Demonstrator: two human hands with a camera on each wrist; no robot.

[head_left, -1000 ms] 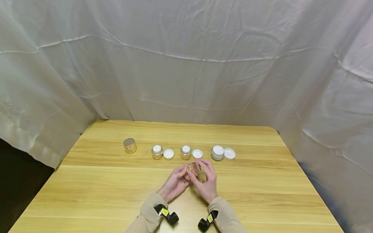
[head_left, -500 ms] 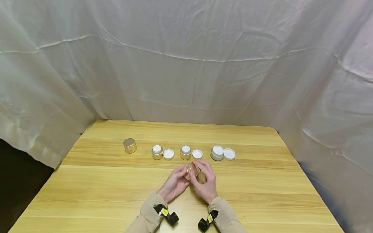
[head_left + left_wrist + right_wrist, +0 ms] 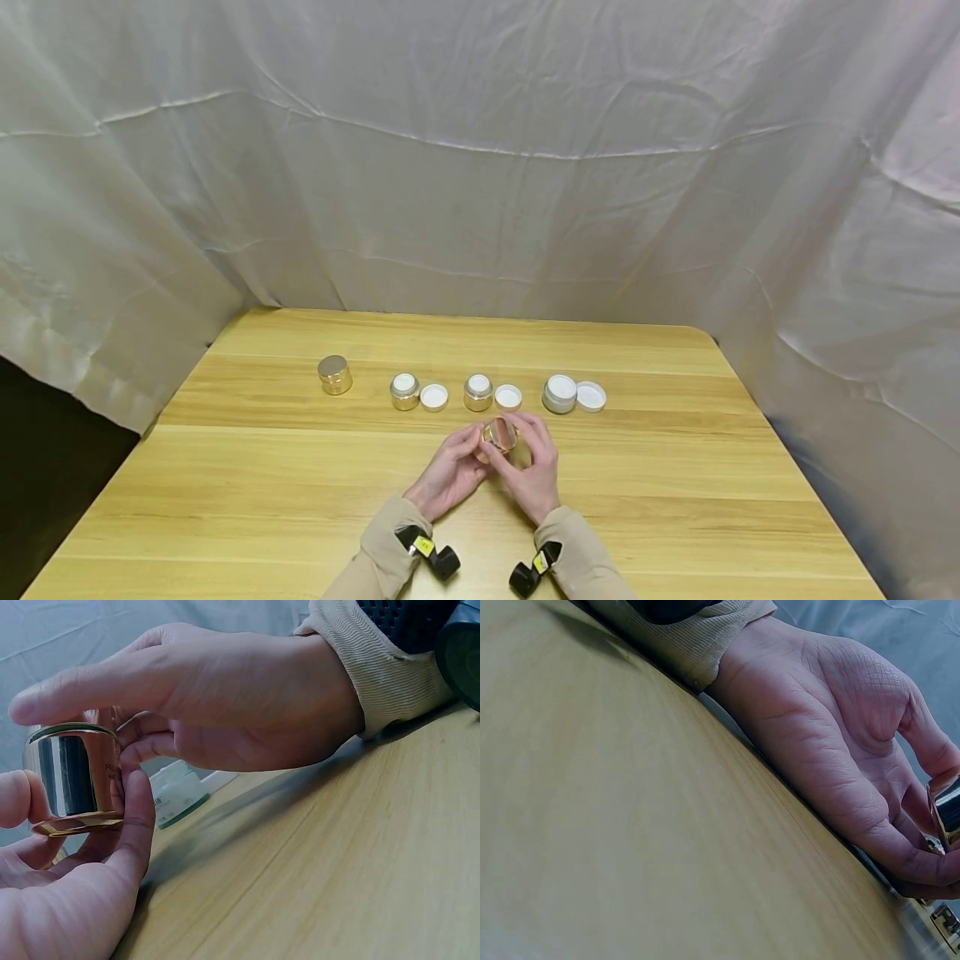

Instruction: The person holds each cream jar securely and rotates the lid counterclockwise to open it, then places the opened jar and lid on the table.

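A shiny rose-gold cosmetic jar (image 3: 499,434) is held tilted just above the table, between both hands. My left hand (image 3: 450,475) grips its lower part from the left. On the upper end, the right hand (image 3: 536,477) pinches the rim with thumb and fingertips. The left wrist view shows the mirror-like jar (image 3: 75,776) near the left edge, with the fingers of one hand wrapped around its side and base and the other hand over its top. Only a sliver of the jar (image 3: 949,806) appears in the right wrist view.
Beyond the hands stand two gold-based jars (image 3: 405,400) (image 3: 478,401) and a frosted jar (image 3: 558,404), showing white tops, each beside a white disc (image 3: 434,397). A capped gold jar (image 3: 335,375) is farther left. Grey curtains (image 3: 480,208) border the wooden table (image 3: 300,492).
The right hand's fingers have shifted slightly around the jar's top and back again. My left hand keeps its hold, and the other jars have not moved.
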